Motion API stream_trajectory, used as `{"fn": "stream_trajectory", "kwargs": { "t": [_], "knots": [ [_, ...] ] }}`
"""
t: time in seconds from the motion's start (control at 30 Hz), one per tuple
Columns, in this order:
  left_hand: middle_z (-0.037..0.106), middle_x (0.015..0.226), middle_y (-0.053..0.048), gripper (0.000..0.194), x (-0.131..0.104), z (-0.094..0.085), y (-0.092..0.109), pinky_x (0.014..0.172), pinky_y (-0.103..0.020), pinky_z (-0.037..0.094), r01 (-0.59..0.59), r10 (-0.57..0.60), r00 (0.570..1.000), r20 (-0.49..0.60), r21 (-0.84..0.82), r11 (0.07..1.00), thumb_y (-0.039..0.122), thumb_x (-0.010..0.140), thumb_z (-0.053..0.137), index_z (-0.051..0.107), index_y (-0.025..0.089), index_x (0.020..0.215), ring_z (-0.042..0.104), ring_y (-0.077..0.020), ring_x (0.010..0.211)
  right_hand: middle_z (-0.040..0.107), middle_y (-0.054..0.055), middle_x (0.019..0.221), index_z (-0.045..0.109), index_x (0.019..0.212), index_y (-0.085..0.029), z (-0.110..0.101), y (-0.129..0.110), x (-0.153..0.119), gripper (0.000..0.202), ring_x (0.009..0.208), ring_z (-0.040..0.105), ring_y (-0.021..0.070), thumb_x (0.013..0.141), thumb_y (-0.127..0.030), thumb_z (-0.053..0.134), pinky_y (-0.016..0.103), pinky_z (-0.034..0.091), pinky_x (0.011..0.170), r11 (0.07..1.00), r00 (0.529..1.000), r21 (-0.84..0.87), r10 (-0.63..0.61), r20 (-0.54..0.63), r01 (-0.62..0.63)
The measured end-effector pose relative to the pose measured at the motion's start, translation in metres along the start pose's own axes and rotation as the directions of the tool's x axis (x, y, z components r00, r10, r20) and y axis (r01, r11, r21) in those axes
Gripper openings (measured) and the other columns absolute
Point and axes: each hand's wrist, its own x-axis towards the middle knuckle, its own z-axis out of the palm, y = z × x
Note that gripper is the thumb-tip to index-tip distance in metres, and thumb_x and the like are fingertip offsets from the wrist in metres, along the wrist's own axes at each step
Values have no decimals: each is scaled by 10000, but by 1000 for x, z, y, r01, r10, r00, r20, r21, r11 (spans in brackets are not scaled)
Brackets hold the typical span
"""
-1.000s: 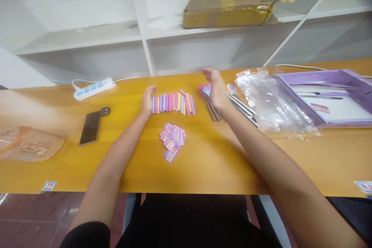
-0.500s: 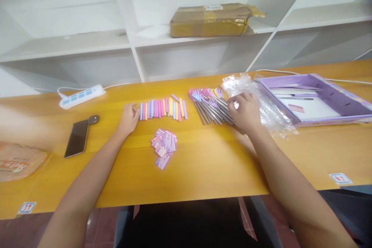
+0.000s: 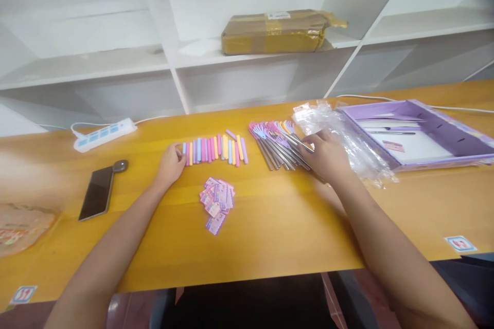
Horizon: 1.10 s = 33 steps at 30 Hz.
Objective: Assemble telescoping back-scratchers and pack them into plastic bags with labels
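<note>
Pastel tubes [image 3: 210, 149] in pink, yellow, blue and purple lie side by side in a row. My left hand [image 3: 172, 165] is at the row's left end, fingers curled and pinching the outermost blue tube [image 3: 184, 154]. To the right is a pile of back scratchers [image 3: 272, 146], with metal rods and small coloured hand-shaped heads. My right hand [image 3: 330, 157] rests at the pile's right side, thumb and fingers closed on the rod of one back scratcher [image 3: 301, 143]. Small printed pink-purple cards [image 3: 218, 198] lie heaped below the tubes.
Clear plastic bags [image 3: 347, 139] lie beyond my right hand, against a purple box [image 3: 459, 159] holding papers and a pen. A phone [image 3: 96, 193], a mouse [image 3: 120, 166] and a power strip [image 3: 104, 134] are at left. A taped carton [image 3: 274, 33] sits on the shelf.
The view has shifted slightly. My right hand's fingers have closed on a back scratcher's rod, which now stands out at the pile's top. My left hand stays by the end tube.
</note>
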Motion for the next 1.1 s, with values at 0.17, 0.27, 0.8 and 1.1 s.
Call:
{"fn": "stream_trajectory", "kwargs": {
  "t": [0.17, 0.27, 0.8, 1.1],
  "knots": [
    [669, 1038, -88, 407, -1, 1, 1, 1045, -484, 546, 12, -12, 1000, -10, -13, 1000, 245, 940, 607, 600, 192, 1343, 682, -305, 1049, 706, 167, 1091, 796, 1066, -193, 13, 12, -1, 340, 957, 668, 336, 1012, -453, 583, 476, 544, 870, 999, 991, 4, 31, 130, -32],
    [672, 1041, -86, 429, -2, 1, 1, 1045, -484, 548, 15, -15, 1000, -11, -21, 1000, 243, 930, 624, 598, 187, 1354, 681, -303, 1052, 713, 158, 1086, 787, 1074, -192, 16, 12, -1, 311, 961, 677, 331, 1005, -428, 596, 462, 538, 871, 999, 986, 10, 32, 165, -34],
    [666, 990, -79, 348, -1, 0, 3, 1039, -502, 550, 40, -39, 999, -36, 6, 999, 263, 921, 636, 605, 191, 1260, 683, -313, 1029, 685, 131, 1034, 739, 924, -207, 11, -16, 4, 314, 973, 666, 288, 1026, -475, 612, 411, 539, 884, 981, 985, 164, -127, 115, 107],
    [738, 1168, -183, 242, 2, -3, -1, 1121, -562, 527, 93, -87, 993, -77, 77, 993, 244, 878, 671, 634, 205, 1114, 689, -403, 1221, 729, 109, 1039, 720, 952, -208, 12, -29, 0, 362, 909, 692, 276, 1006, -564, 676, 381, 498, 761, 989, 973, 103, -125, 195, 107]
  ]
}}
